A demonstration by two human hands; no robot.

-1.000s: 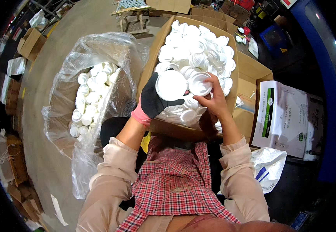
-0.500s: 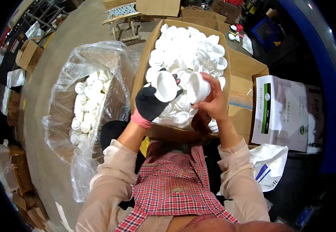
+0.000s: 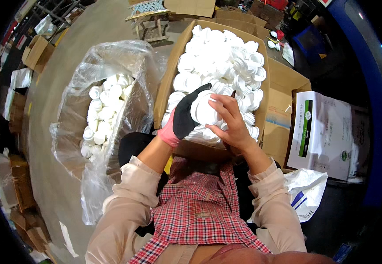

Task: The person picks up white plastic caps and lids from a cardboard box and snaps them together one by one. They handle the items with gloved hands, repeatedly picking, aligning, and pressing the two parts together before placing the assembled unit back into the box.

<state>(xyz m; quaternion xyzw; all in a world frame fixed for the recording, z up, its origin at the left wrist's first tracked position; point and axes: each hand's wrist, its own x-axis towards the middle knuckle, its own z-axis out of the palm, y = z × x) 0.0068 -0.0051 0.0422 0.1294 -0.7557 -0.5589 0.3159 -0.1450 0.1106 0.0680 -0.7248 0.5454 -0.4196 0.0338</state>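
Note:
Over the near part of an open cardboard box, both my hands are brought together around a white round plastic lid. My left hand, in a black and pink glove, cups it from the left side. From the right, my bare right hand grips it, fingertips on its upper face and thumb at the lower edge. Whether a second lid sits under this one is hidden by the hands. Many more white lids fill the box in a loose heap.
To the left stands a box lined with a clear plastic bag, holding white caps. At the right are an open cardboard box, a printed white carton sheet and a white sack. A small stool stands farther off.
My hands, apart before with a white piece in each, have come together. The right hand's piece has moved left against the left hand's, and the open hollow face no longer shows.

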